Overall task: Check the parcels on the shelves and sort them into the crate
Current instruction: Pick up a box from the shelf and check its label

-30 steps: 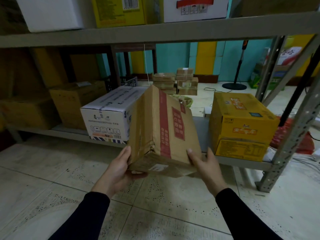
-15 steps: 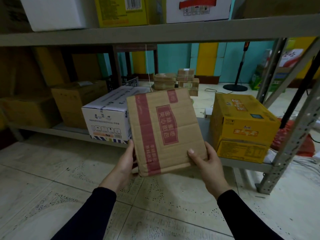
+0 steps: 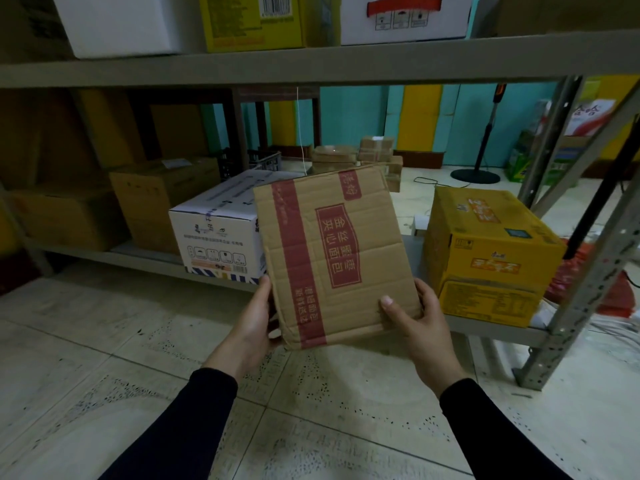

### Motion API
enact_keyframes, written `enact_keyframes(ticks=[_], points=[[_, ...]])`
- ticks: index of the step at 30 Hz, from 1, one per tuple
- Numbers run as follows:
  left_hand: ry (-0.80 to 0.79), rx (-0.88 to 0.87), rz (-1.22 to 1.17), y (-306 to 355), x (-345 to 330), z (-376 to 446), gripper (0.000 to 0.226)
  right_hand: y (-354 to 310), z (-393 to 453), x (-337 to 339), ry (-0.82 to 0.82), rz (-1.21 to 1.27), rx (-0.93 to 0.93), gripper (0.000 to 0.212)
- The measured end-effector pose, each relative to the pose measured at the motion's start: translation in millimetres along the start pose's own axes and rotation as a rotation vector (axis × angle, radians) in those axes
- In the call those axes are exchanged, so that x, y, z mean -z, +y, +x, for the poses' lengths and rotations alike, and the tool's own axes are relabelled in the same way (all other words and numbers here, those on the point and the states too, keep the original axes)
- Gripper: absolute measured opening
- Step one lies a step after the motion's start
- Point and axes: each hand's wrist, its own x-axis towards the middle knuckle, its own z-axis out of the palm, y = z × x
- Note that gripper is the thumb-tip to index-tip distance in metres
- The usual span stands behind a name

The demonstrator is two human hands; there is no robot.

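Turned since a second ago, the brown parcel (image 3: 334, 258) now shows its broad printed face; both hands, left hand (image 3: 254, 327) and right hand (image 3: 417, 322), grip its lower corners before the lower shelf (image 3: 498, 329); such a low hold could let it tip forward.

A tiled floor (image 3: 104, 358) with small dark specks fills the lower part of the view. Far behind, the wall (image 3: 363, 112) is painted in teal and yellow vertical bands. A black stand (image 3: 483, 147) with a round base rests on the floor near that wall, and a thin cable (image 3: 427, 181) lies beside the base. At the right edge, something red (image 3: 613, 292) lies on the floor behind the metal post.
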Motion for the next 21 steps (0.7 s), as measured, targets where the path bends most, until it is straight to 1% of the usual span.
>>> enact_keyframes(ticks=[4,6,8,10,12,13,14,16,18,19,21], points=[[0.034,-0.042,-0.002,0,2,2,0.059,1,4,2,0.049,0.038,-0.031,0.042],[0.039,-0.073,0.016,-1,4,5,0.053,6,7,4,0.079,0.071,-0.091,0.044],[0.032,-0.113,0.069,-3,5,5,0.047,11,9,6,0.102,0.096,-0.188,0.04],[0.059,-0.127,0.106,-5,4,5,0.057,15,10,8,0.116,0.104,-0.282,0.037],[0.087,-0.103,0.085,-8,6,6,0.079,17,8,8,0.108,0.126,-0.385,0.037],[0.073,-0.066,0.043,-10,7,5,0.086,18,7,8,0.095,0.117,-0.42,0.038],[0.037,-0.027,-0.011,-12,8,6,0.084,18,4,8,0.08,0.108,-0.451,0.039],[-0.022,0.034,-0.131,-13,7,3,0.063,20,3,8,0.059,0.093,-0.496,0.039],[-0.013,0.059,-0.25,-15,6,2,0.05,19,0,6,0.031,0.073,-0.518,0.04],[0.01,0.055,-0.283,-15,5,3,0.049,20,0,5,0.023,0.037,-0.504,0.043],[0.062,0.01,-0.264,-13,3,3,0.051,23,1,2,0.033,-0.117,-0.429,0.056]])
